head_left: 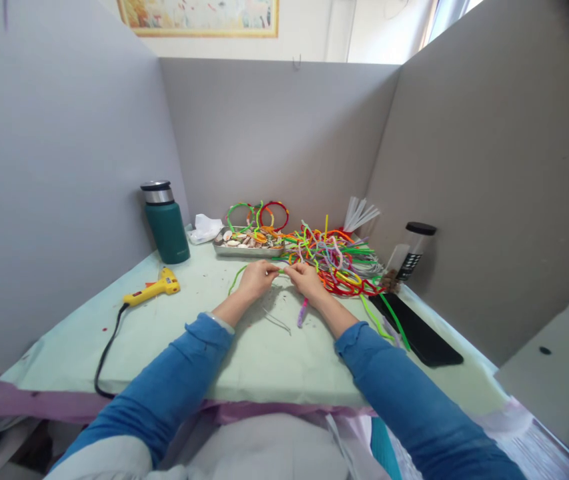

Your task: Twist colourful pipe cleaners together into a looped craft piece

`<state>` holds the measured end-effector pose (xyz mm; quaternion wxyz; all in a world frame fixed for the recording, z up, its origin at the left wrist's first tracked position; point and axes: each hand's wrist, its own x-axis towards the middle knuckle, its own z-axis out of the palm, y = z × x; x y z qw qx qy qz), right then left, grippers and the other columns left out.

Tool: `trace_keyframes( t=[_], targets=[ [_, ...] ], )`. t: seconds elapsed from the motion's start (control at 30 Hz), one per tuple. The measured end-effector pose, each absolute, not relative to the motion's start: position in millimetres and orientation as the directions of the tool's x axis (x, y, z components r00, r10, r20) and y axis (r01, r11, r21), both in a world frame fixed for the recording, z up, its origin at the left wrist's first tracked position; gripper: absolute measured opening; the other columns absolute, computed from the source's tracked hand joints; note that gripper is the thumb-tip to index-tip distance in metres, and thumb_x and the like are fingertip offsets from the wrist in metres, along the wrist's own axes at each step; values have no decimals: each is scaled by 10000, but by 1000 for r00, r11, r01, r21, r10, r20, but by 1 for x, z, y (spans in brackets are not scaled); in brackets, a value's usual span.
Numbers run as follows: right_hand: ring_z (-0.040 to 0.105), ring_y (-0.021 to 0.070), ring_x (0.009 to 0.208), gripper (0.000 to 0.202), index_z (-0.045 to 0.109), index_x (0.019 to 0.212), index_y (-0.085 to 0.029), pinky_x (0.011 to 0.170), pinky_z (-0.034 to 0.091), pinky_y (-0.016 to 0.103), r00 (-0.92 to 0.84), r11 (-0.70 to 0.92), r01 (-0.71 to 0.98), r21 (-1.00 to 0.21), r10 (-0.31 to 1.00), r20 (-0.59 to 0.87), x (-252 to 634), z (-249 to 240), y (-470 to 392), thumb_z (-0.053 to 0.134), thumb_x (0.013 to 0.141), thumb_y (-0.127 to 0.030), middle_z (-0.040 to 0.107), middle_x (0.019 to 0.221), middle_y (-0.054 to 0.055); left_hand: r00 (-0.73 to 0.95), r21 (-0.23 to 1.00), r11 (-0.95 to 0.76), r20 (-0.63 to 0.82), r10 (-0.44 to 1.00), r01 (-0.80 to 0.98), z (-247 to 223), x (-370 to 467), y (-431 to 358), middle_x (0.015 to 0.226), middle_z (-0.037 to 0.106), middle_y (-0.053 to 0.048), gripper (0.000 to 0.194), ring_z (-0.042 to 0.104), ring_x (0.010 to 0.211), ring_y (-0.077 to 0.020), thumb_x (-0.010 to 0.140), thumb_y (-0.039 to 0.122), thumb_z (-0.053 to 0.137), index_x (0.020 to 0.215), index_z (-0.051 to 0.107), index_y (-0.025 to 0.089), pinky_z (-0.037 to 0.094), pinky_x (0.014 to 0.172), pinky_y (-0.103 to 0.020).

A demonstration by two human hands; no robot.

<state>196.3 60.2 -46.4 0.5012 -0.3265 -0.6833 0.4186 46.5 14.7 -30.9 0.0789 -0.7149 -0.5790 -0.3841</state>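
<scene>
My left hand (258,279) and my right hand (305,279) meet over the middle of the table, fingertips almost touching. Both are closed in a pinch on a thin green pipe cleaner (234,280), whose loose end curves out to the left of my left hand. Just beyond my right hand spreads a tangled heap of coloured pipe cleaners (344,257). Below the hands lie a thin grey wire-like strand (278,321) and a short purple and pink fuzzy piece (303,313).
A metal tray (249,252) of shells stands behind the hands, with coloured rings (275,205) at its back. At left are a yellow glue gun (151,290) and a green bottle (168,227). A black phone-like slab (417,330) and a clear black-lidded container (414,250) lie right. Grey partitions enclose the table.
</scene>
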Motion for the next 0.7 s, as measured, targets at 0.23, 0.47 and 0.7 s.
trace_keyframes(
  t=[0.23, 0.47, 0.7],
  targets=[
    [297, 62, 408, 308, 515, 641, -160, 418, 229, 210, -300, 450, 27, -893, 855, 422, 197, -47, 60, 590, 663, -458, 373, 421, -69, 56, 326, -321, 619, 783, 889, -31, 46, 17, 820, 658, -63, 210, 573, 751, -158, 767, 252, 537, 839, 717, 172, 410, 706, -249],
    [300, 62, 409, 294, 521, 636, -160, 428, 234, 211, -305, 451, 30, -892, 854, 421, 198, -46, 58, 585, 666, -445, 376, 419, -69, 24, 475, -313, 521, 853, 822, -29, 46, 16, 765, 675, -52, 235, 565, 704, -149, 761, 291, 524, 788, 708, 147, 390, 649, -241],
    [289, 55, 409, 285, 524, 646, -157, 423, 227, 210, -334, 458, 23, -889, 841, 425, 199, -46, 57, 586, 680, -433, 392, 441, -66, -9, 800, -223, 275, 962, 556, -28, 44, 12, 418, 480, 29, 301, 332, 350, -60, 727, 395, 559, 705, 652, 110, 233, 405, -212]
  ],
)
